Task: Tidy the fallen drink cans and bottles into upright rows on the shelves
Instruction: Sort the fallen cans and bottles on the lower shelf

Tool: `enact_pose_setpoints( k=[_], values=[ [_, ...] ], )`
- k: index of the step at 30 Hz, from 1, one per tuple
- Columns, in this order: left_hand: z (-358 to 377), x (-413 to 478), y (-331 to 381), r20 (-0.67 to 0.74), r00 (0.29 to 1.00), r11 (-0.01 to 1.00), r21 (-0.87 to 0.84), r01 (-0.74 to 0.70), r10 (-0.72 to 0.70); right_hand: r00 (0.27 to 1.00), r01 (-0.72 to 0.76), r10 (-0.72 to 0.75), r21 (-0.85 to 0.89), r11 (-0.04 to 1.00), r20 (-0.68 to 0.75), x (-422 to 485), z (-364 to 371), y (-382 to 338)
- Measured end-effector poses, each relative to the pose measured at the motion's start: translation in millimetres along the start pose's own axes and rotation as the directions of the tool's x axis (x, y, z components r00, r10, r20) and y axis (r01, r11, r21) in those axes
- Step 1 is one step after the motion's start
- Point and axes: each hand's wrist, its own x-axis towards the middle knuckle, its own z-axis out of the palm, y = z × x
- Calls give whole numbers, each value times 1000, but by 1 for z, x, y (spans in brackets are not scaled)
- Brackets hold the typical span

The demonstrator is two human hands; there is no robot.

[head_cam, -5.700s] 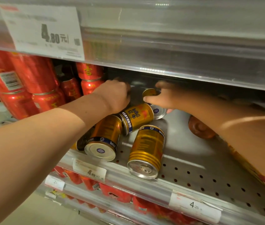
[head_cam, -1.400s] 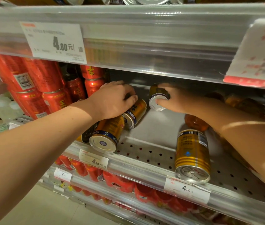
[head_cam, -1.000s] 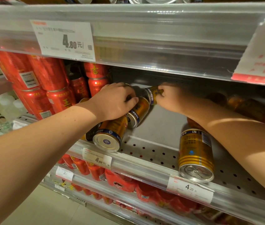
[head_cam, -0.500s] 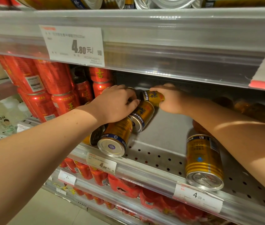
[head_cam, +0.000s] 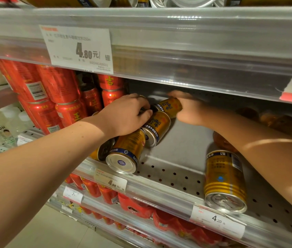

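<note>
Right hand (head_cam: 190, 110) has its fingers wrapped round a gold can (head_cam: 168, 106) lying on its side at the back of the perforated shelf (head_cam: 177, 151); it's a bit blurry. Left hand (head_cam: 125, 116) sits on the tipped pile left of that, fingers curled over the far end of the middle gold can (head_cam: 157, 127), with a front gold can (head_cam: 125, 155) at the shelf's lip. A loose gold can (head_cam: 224, 179) lies on its side at the shelf's front right, and red cans (head_cam: 59, 97) stand stacked at its left end.
</note>
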Motion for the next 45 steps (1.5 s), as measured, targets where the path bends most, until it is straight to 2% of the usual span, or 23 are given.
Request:
enact_pose_setpoints(
  k=[5, 11, 13, 16, 21, 24, 25, 27, 29, 31, 34, 38, 40, 42, 45],
  values=[
    [0, 2, 7, -2, 1000, 1000, 0, -4, 4, 1000, -11, 12, -69, 998, 11, -1, -4, 1],
    [-5, -5, 14, 6, 1000, 1000, -25, 8, -8, 996, -76, 78, -44, 996, 34, -20, -10, 4],
    [-8, -13, 21, -17, 1000, 996, -91, 12, -14, 989, -132, 131, -10, 991, -71, -35, -14, 6],
    [-5, -34, 45, -103, 991, 968, -243, 55, -82, 969, -199, 212, 109, 974, -124, -73, -25, 2],
    [13, -77, 120, -191, 955, 841, -534, 93, -226, 942, -308, 332, 260, 915, -54, -140, -45, 5],
    [28, -104, 163, -99, 941, 742, -644, 187, -323, 898, -261, 386, 452, 853, -210, -176, -47, 9],
    [35, -113, 177, -44, 944, 736, -638, 227, -328, 881, -224, 405, 538, 813, -244, -189, -44, 11],
    [46, -129, 200, -3, 943, 816, -503, 286, -333, 868, -127, 410, 675, 727, -279, -217, -31, 10],
    [51, -134, 214, -27, 947, 892, -345, 292, -321, 890, -99, 370, 680, 727, -266, -245, -17, 9],
    [50, -130, 219, -56, 947, 904, -320, 283, -316, 919, -137, 333, 621, 771, -211, -263, -6, 7],
    [44, -125, 216, -68, 942, 881, -381, 280, -329, 937, -174, 324, 625, 761, -133, -270, 6, -1],
    [39, -125, 188, -60, 958, 919, -305, 248, -279, 921, -196, 362, 633, 749, -143, -262, 18, -16],
    [35, -124, 163, -41, 975, 956, -212, 203, -216, 904, -245, 406, 616, 749, -134, -252, 23, -20],
    [31, -121, 141, -23, 988, 988, -48, 148, -150, 888, -320, 453, 596, 736, -83, -239, 29, -27],
    [24, -119, 121, -4, 999, 989, 139, 48, -48, 868, -373, 495, 594, 713, -50, -223, 41, -41]
  ],
)
